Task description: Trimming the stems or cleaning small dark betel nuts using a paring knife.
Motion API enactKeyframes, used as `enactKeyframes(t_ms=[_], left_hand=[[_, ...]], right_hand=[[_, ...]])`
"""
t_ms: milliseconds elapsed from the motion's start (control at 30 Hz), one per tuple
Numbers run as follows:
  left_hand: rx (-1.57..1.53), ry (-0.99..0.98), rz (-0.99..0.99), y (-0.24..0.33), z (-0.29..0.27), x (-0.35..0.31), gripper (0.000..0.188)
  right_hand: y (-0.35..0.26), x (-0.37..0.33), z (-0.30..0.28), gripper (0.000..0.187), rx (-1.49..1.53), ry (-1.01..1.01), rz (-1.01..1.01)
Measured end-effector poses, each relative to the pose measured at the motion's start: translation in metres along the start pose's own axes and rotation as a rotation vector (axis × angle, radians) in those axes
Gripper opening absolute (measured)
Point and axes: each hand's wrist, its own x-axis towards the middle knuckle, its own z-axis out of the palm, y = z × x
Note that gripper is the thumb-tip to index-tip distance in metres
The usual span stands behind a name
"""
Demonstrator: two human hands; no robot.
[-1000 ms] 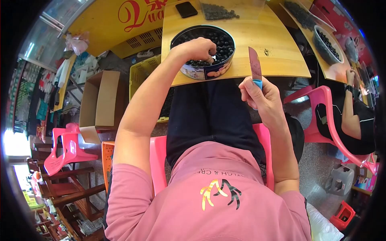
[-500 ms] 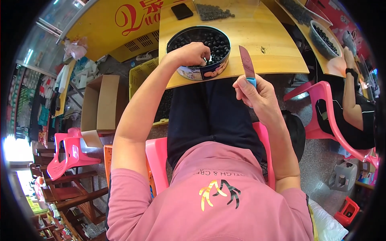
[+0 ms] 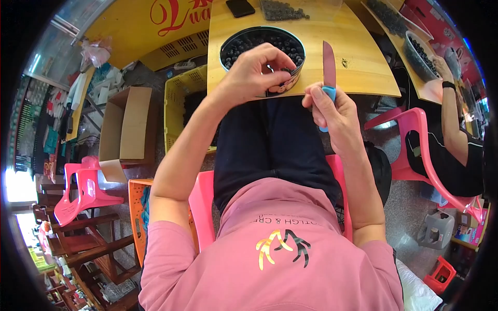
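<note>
Light wooden tabletop (image 3: 358, 49) spans twelve to one o'clock, seen from the middle of the view, its near edge over the person's dark trousers (image 3: 267, 142). Nearest on the working side, at one o'clock, the right hand (image 3: 334, 111) wraps its fingers firmly round the blue handle of a knife (image 3: 329, 67), blade upright and pointing to twelve.

At twelve, the left hand (image 3: 246, 80) has just come up: half a second ago its fingers were down in the round tin (image 3: 284, 87), and now they are by its near rim, at the tin's five o'clock, closer to the knife. Thumb and fingers curl nearly together in a pinch; I cannot tell whether a piece is between them. The reach into the tin looks finished, I judge, with the hand between tin and blade and touching no part of the knife. Dark round pieces (image 3: 289, 45) fill the tin behind it.

Farther off, a phone (image 3: 240, 7) lies toward twelve, and at two o'clock a co-worker's hand (image 3: 442, 67) is beside a bowl (image 3: 415, 63).
</note>
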Motion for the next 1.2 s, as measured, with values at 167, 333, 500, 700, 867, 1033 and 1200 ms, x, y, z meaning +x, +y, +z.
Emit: enactKeyframes(t_ms=[167,333,500,700,867,1033,1200], left_hand=[[-0.259,0.109,0.026,0.025,0.019,-0.027,0.016],[-0.318,0.106,-0.040,0.036,0.017,-0.046,0.019],[-0.401,0.112,-0.039,0.039,0.021,-0.054,0.020],[-0.479,0.172,-0.056,0.043,0.031,-0.060,0.023],[-0.384,0.194,-0.018,0.041,0.036,-0.059,0.025],[-0.324,0.256,0.055,0.042,0.040,-0.059,0.028],[-0.419,0.273,-0.057,0.044,0.048,-0.061,0.022]], right_hand=[[0.001,0.004,0.015,0.022,0.037,-0.002,-0.005],[0.001,0.002,0.018,0.020,0.025,-0.045,-0.013],[0.003,0.002,0.024,0.019,0.049,-0.016,0.013],[0.003,0.002,0.025,0.020,0.070,-0.018,0.043],[0.000,-0.001,0.025,0.021,0.029,-0.041,0.037],[0.000,0.000,0.022,0.019,0.127,-0.050,0.073],[0.000,0.001,0.020,0.017,0.216,-0.068,0.033]])
